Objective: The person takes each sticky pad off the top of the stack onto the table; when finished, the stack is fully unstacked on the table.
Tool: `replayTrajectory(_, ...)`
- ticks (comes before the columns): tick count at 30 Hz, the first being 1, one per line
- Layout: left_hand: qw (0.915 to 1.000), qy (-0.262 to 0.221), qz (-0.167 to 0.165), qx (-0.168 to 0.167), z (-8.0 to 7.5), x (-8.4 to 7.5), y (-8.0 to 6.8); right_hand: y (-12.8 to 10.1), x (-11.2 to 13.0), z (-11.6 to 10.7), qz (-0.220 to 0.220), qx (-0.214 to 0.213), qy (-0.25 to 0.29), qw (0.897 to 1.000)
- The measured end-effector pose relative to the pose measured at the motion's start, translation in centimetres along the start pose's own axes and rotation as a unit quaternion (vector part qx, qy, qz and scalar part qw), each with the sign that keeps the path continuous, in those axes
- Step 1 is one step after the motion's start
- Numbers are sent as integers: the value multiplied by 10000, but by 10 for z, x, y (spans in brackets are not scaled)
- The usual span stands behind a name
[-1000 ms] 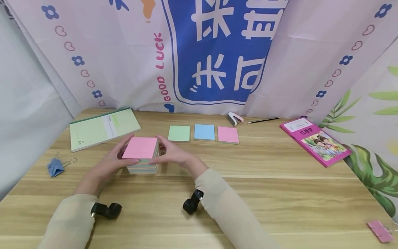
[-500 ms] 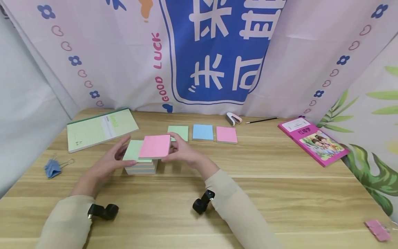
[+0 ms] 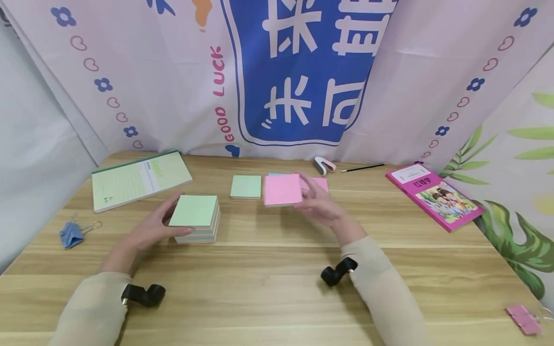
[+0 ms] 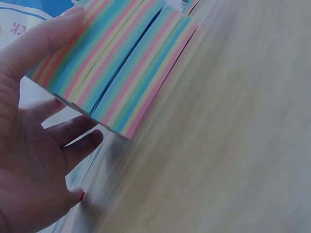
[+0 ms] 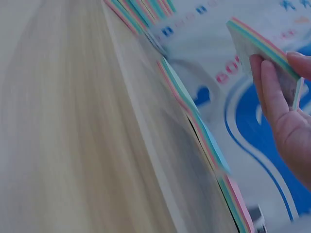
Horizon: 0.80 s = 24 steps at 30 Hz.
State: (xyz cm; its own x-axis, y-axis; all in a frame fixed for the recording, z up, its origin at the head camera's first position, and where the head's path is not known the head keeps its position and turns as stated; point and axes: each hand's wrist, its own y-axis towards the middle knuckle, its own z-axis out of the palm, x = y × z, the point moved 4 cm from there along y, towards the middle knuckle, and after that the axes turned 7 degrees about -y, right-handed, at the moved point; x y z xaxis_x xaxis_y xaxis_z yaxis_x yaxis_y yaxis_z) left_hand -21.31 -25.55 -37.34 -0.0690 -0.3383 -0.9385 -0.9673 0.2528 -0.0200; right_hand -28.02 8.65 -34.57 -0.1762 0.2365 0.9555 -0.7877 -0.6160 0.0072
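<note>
Right hand (image 3: 322,206) pinches a thin pink-topped pad of square sticky notes (image 3: 283,189) above the counter (image 3: 277,269); left hand (image 3: 151,230), fingers curled, grips the thick green-topped striped note stack (image 3: 195,217).

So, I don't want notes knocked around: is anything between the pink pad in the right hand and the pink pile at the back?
Nothing visible. The right hand holds the pink pad above the blue pile, just left of the pink pile.
</note>
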Motion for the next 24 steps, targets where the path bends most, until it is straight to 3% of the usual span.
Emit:
replayTrajectory(8, 9999, -66, 77, -31, 1, 1, 0, -42, 19, -81, 35, -531, 481, 9974)
replayTrajectory(14, 9999, -130, 95, -14, 2, 3, 4, -65, 26, -135, 407, -1213, 697, 9893)
replayTrajectory(18, 9999, -139, 84, -12, 2, 2, 4, -69, 25, -159, 681, -1417, 752, 9847)
replayTrajectory(24, 9999, -134, 58, -53, 2, 2, 1, -66, 14, -174, 963, -1365, 660, 9837)
